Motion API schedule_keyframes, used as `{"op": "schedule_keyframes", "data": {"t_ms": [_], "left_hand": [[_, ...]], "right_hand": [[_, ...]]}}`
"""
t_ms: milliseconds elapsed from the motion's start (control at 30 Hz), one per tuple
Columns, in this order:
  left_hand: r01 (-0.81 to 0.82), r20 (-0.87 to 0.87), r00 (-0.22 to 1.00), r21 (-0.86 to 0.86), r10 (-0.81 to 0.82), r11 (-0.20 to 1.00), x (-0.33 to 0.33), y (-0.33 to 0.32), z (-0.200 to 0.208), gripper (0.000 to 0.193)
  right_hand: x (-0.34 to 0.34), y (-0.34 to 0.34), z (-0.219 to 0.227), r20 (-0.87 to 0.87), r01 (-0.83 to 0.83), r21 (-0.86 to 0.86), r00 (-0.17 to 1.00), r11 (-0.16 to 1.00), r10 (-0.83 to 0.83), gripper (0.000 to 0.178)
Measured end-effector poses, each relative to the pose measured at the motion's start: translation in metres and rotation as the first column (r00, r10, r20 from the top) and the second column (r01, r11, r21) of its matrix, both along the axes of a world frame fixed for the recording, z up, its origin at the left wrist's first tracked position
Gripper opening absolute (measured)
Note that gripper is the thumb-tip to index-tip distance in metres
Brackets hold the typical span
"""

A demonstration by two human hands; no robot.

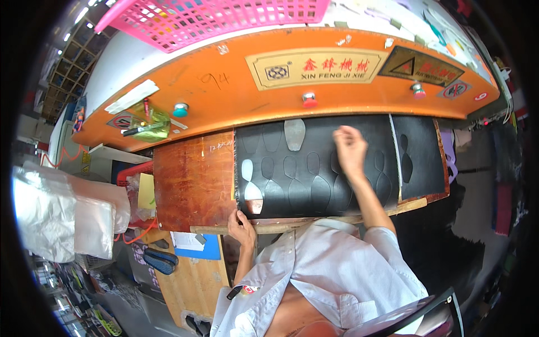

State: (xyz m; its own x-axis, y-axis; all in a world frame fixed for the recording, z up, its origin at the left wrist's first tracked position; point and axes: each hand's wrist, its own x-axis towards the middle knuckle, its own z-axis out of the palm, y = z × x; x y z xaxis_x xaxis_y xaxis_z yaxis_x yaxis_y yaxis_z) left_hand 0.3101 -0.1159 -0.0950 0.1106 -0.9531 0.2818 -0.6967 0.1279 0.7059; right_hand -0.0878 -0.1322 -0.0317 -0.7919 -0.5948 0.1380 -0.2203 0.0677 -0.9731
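A black sheet lies before me on a reddish-brown board. Several sole-shaped outlines are marked or cut in it, and near its left edge pale and reddish surfaces show through a sole-shaped opening. My left hand is closed at the sheet's near left corner, its fingertips on the edge. Over the right part of the sheet is my right hand, fingers curled together; whatever they may hold is hidden. A grey sole-shaped piece rests at the sheet's far edge, left of my right hand.
An orange machine beam with round buttons spans the far side, with a pink basket above. Another black sheet lies on the right. Clear plastic bags hang at left; a dark blue shoe is below.
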Motion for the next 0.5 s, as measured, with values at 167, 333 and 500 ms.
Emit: {"op": "schedule_keyframes", "data": {"t_ms": [167,333,500], "left_hand": [[0.002,-0.015,1.000,-0.013,-0.002,1.000,-0.030,-0.050,-0.001,0.025],[0.019,0.068,0.997,0.069,-0.023,0.997,-0.055,-0.093,0.007,0.038],[0.051,-0.056,0.997,0.083,-0.047,0.995,-0.073,-0.134,0.016,0.042]], "right_hand": [[-0.129,0.017,0.073,-0.197,0.368,-0.409,0.858,0.835,-0.474,0.021],[-0.180,0.019,0.106,-0.340,0.249,-0.197,0.890,0.948,-0.305,0.028],[-0.166,0.061,0.065,-0.262,0.186,-0.046,0.946,0.982,-0.191,0.025]]}}
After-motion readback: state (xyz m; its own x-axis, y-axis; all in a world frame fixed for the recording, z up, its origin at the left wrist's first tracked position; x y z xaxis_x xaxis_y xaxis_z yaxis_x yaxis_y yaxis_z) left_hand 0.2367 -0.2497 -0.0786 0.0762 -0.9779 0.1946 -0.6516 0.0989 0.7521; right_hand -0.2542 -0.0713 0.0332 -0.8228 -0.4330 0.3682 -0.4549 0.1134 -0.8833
